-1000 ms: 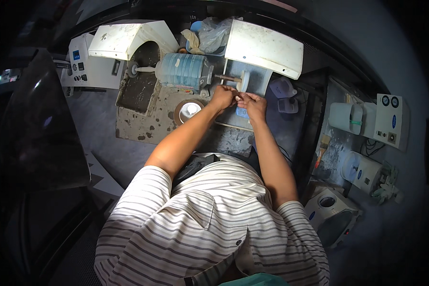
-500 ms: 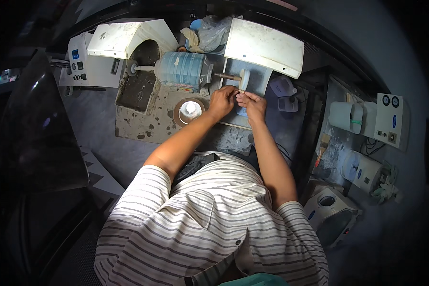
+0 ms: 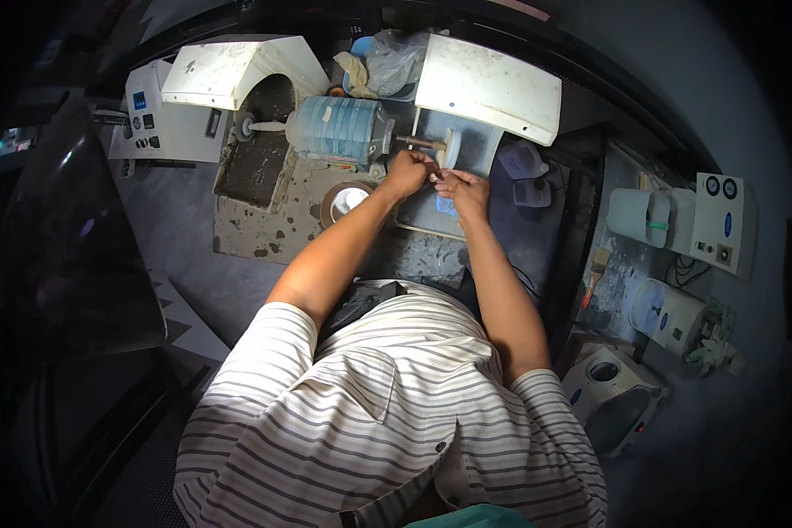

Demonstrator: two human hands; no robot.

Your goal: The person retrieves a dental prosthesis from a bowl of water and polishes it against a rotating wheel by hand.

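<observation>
My left hand (image 3: 410, 173) and my right hand (image 3: 462, 187) meet just below a pale round wheel (image 3: 449, 147) on a brown shaft. Their fingers are closed on a small piece (image 3: 438, 175) too small to make out. The wheel sits inside a white housing (image 3: 486, 88) with a light tray (image 3: 475, 143) beneath it. Left of it, a ribbed blue translucent cylinder (image 3: 330, 130) covers the machine body, with another spindle pointing left. A brown round dish with a bright white centre (image 3: 350, 201) lies beside my left wrist.
A second white hood (image 3: 220, 70) over a dirty pan and a control box (image 3: 143, 114) stand left. A blue container with bags (image 3: 383, 62) is behind. Clear jugs (image 3: 528, 180), white machines (image 3: 717, 220) and a brush (image 3: 597, 273) are to the right. A dark shield (image 3: 97, 238) fills the left.
Both hands stay by the wheel. The left hand has shifted slightly up and the fingers have changed position around the small piece.
</observation>
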